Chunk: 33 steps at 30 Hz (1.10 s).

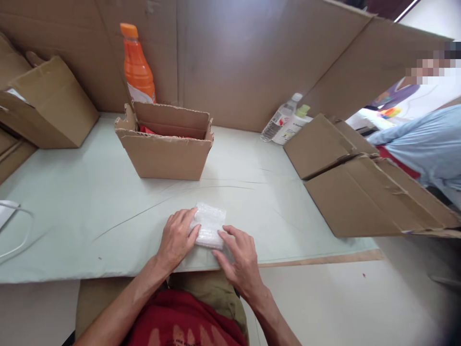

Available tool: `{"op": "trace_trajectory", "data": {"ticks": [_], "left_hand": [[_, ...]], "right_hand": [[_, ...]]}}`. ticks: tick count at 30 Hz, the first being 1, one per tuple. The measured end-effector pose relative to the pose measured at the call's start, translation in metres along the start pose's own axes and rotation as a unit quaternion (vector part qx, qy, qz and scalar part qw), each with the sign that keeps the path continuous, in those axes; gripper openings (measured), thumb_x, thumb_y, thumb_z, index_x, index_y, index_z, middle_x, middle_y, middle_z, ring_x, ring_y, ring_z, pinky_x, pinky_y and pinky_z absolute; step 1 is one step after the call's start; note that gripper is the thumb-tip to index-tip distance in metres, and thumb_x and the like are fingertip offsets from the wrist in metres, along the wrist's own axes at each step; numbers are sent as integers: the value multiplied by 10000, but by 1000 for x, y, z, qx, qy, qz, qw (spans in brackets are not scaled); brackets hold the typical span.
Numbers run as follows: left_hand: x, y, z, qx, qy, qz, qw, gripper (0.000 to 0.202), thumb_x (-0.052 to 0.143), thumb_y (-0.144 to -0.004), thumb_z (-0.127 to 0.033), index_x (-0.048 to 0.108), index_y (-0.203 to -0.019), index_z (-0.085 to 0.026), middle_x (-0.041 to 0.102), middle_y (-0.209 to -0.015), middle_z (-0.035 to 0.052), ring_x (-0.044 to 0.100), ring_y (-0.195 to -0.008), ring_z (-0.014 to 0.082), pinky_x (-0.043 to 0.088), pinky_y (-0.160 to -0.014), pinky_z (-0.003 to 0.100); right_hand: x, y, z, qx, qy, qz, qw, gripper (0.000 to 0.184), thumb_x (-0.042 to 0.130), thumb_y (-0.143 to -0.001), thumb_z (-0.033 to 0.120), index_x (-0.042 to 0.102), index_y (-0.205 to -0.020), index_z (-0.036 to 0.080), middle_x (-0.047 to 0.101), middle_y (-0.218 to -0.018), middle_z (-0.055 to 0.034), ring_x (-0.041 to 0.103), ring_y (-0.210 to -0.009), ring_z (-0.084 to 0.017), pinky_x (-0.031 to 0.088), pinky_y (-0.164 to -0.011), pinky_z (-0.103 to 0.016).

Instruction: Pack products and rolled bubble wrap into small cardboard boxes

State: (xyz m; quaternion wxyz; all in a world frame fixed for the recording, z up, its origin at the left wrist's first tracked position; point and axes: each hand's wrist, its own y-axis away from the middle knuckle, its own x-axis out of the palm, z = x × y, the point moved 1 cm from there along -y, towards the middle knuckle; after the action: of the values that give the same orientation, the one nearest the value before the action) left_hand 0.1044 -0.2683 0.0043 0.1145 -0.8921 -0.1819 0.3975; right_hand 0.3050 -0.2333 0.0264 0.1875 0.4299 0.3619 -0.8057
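A small folded piece of bubble wrap [209, 222] lies on the pale green tablecloth near the front edge, between my two hands. My left hand [176, 235] grips its left side, thumb and fingers curled against the plastic. At the lower right corner my right hand [238, 253] holds the wrap's edge with thumb and fingertips. Whether anything is inside the folded wrap cannot be made out.
An open cardboard box [169, 156] with something red inside stands ahead, an orange bottle [139, 69] behind it. Further boxes [363, 197] sit right, near a clear bottle [281, 117] and white bottle [293, 126]. More boxes [61, 105] and a white cable [27, 235] are left. Another person's blue sleeve [421, 139] shows right.
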Motion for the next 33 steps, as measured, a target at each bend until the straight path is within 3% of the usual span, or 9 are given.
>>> {"op": "trace_trajectory", "data": {"ticks": [4,8,12,17,19,22,26,29,33], "left_hand": [[-5,7,-6,-151,152,-24,976,452,582,-921,-371,540,-1333,-189,629,-1252,134,634,-1063,253,528,-898,421],[-16,28,-15,-330,404,-25,853,721,680,-839,-428,391,-1454,-187,580,-1344,145,627,-1140,243,514,-964,398],[-21,25,-22,-396,514,10,761,861,773,-728,-350,394,-1476,-156,687,-1051,68,651,-948,197,508,-897,330],[-16,20,-25,-329,486,35,809,682,740,-757,-298,530,-1395,-177,677,-1103,66,644,-942,189,517,-856,290],[-12,24,-22,-302,458,57,834,603,701,-787,-286,561,-1363,-177,672,-1172,86,655,-995,208,530,-888,310],[-18,22,-11,-235,369,69,897,505,653,-841,-295,590,-1330,-185,683,-1196,105,669,-1046,233,543,-937,360],[-68,-21,5,-35,91,-110,989,446,630,-894,-254,578,-1337,-242,631,-1309,109,614,-1198,259,504,-1043,441],[-112,-74,15,108,-83,-238,962,613,604,-888,-144,444,-1471,-244,544,-1431,138,498,-1360,294,422,-1131,509],[-134,-123,35,163,-178,-285,928,700,560,-868,-85,357,-1526,-210,591,-1351,147,493,-1362,328,414,-1114,546]], "right_hand": [[11,-7,1,8,-32,22,999,259,595,-947,204,638,-1202,211,733,-1125,-94,651,-986,-260,494,-835,-416],[15,-12,-3,105,-160,-9,981,249,582,-964,222,655,-1202,210,753,-1029,-73,670,-921,-215,529,-817,-360],[12,-13,-1,104,-267,63,956,192,635,-929,288,712,-1099,238,750,-1059,-62,676,-980,-215,543,-876,-351],[5,-14,-10,157,-306,36,938,541,710,-854,404,604,-1354,227,577,-1449,-127,572,-1290,-281,510,-1006,-388],[4,-15,-11,176,-333,90,922,577,713,-844,435,597,-1363,212,664,-1336,-120,661,-1141,-261,551,-916,-347],[4,-21,-10,184,-333,155,912,325,629,-903,437,720,-1100,195,767,-987,-67,709,-852,-208,563,-765,-284],[-9,-42,-16,173,-287,130,933,291,585,-926,450,740,-943,205,763,-852,-39,705,-754,-198,563,-680,-259],[-32,-68,-26,138,-234,97,958,234,639,-894,438,752,-909,234,776,-849,-21,727,-740,-202,586,-679,-259],[-71,-112,-36,93,-152,20,984,217,671,-880,451,756,-917,255,781,-872,-32,732,-723,-215,589,-619,-271]]}}
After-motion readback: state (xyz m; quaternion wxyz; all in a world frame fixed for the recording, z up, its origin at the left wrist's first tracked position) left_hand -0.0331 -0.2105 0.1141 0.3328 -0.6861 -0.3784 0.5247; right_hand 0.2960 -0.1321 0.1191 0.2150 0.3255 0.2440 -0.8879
